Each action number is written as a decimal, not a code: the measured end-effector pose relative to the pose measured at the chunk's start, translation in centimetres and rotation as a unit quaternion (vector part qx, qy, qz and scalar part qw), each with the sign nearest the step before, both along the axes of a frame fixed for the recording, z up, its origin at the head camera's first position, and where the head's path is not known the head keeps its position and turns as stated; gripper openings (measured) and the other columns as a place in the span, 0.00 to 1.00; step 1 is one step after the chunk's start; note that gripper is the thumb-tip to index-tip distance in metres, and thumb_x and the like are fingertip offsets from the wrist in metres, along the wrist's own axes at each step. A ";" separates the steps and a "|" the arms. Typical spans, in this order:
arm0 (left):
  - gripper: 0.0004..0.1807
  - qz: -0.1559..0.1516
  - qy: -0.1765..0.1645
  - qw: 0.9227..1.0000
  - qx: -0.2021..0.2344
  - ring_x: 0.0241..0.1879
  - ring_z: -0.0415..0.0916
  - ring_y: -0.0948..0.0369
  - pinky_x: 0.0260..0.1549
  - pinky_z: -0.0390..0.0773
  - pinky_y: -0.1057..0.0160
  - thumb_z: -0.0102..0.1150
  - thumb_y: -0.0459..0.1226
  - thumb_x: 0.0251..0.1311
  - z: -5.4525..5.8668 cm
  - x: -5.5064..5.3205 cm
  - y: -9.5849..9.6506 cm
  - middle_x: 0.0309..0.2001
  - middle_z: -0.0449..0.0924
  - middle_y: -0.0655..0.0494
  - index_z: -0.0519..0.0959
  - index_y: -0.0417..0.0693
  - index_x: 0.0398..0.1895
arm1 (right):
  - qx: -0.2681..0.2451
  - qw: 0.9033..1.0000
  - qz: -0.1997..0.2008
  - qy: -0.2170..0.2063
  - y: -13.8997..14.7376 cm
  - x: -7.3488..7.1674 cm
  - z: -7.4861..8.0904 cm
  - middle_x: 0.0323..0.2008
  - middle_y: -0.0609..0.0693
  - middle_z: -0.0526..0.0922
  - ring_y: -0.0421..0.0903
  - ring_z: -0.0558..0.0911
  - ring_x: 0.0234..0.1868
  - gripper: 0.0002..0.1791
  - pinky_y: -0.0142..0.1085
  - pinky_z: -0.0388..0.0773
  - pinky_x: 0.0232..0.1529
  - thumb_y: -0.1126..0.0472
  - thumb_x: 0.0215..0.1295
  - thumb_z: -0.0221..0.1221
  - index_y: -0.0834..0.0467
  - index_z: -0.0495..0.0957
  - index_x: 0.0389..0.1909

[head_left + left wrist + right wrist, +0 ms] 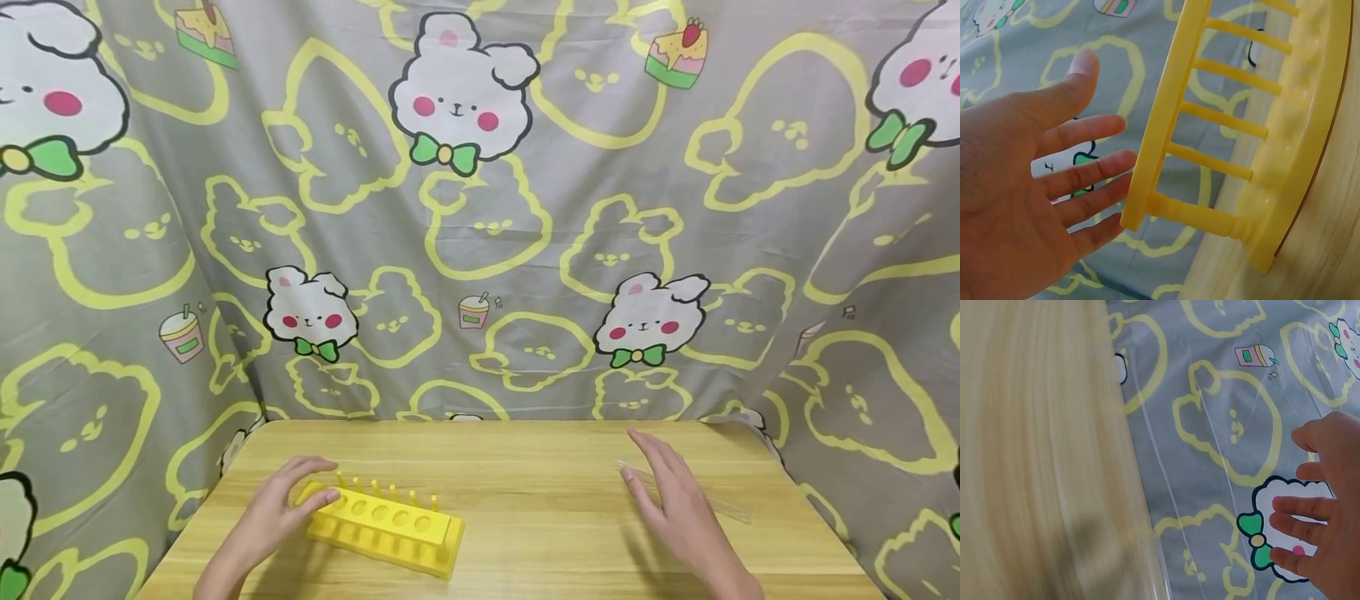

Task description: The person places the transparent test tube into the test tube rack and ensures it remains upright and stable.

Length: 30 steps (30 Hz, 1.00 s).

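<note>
A yellow test tube rack (pixel 397 518) with round holes and a row of pegs stands on the table toward the left. My left hand (pixel 272 515) is at its left end, fingers spread; in the left wrist view the fingertips come up to the edge of the rack (pixel 1159 134), and whether they touch it I cannot tell. On the right, my right hand (pixel 675 504) hovers with fingers extended, holding nothing. Clear, thin tubes (pixel 729 507) lie on the table behind it, partly hidden by the hand. The right wrist view shows a clear tube end (pixel 1159 575) at the bottom.
The light wooden table (pixel 540 517) runs to a grey curtain (pixel 510 242) printed with white and yellow cartoon animals. The curtain stands close behind the table and along both sides.
</note>
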<state>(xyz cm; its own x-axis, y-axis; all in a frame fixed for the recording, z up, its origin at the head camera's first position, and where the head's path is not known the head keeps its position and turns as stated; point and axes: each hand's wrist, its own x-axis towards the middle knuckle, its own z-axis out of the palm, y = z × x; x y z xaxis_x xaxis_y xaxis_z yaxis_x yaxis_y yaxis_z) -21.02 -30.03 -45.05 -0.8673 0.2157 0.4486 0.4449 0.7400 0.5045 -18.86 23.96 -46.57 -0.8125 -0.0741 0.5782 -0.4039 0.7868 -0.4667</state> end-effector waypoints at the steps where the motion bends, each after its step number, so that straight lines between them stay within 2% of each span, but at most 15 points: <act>1: 0.17 0.001 -0.001 1.000 0.000 0.53 0.80 0.46 0.50 0.81 0.39 0.74 0.39 0.60 0.0 0.1 0.0 0.53 0.83 0.55 0.85 0.51 0.52 | 0.001 1.000 0.002 0.004 -0.2 0.0 0.0 0.69 0.60 0.72 0.62 0.70 0.68 0.32 0.69 0.71 0.60 0.56 0.75 0.61 0.53 0.65 0.76; 6: 0.18 0.001 -0.008 1.000 -0.003 0.53 0.80 0.50 0.50 0.83 0.45 0.76 0.41 0.57 -0.2 0.3 -0.3 0.52 0.83 0.60 0.86 0.53 0.51 | -0.001 0.999 0.018 0.028 -1.6 0.0 -0.1 0.66 0.57 0.74 0.58 0.72 0.66 0.32 0.65 0.74 0.59 0.60 0.72 0.64 0.55 0.67 0.74; 12: 0.19 -0.013 -0.007 1.000 0.002 0.52 0.80 0.55 0.49 0.84 0.51 0.78 0.41 0.54 -0.6 0.3 -0.5 0.51 0.83 0.63 0.86 0.54 0.49 | -0.002 0.997 0.033 0.065 -3.6 0.0 -0.4 0.64 0.52 0.77 0.53 0.76 0.63 0.32 0.57 0.78 0.56 0.65 0.67 0.67 0.57 0.71 0.71; 20: 0.19 -0.030 -0.004 1.000 0.004 0.51 0.80 0.61 0.49 0.84 0.56 0.79 0.42 0.51 -0.9 0.3 -0.7 0.50 0.83 0.63 0.86 0.59 0.49 | -0.006 0.996 0.068 0.054 -6.2 -0.1 -0.9 0.64 0.50 0.77 0.52 0.76 0.64 0.32 0.56 0.81 0.57 0.64 0.66 0.68 0.55 0.72 0.70; 30: 0.27 -0.041 0.003 0.999 -0.016 0.52 0.79 0.54 0.47 0.84 0.59 0.81 0.41 0.45 -1.0 -0.3 -0.7 0.53 0.81 0.54 0.87 0.44 0.51 | -0.014 0.991 0.129 0.035 -9.5 -0.1 -1.1 0.63 0.43 0.77 0.45 0.77 0.63 0.33 0.49 0.83 0.56 0.60 0.66 0.70 0.49 0.71 0.71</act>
<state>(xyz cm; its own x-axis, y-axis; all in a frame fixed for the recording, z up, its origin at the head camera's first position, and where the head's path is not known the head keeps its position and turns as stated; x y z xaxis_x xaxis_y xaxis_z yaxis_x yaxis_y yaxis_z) -21.28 -30.71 -46.00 -0.8433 0.2997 0.4462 0.5077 0.7168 0.4780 -18.99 14.44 -47.71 -0.7265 -0.2578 0.6369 -0.6221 0.6403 -0.4505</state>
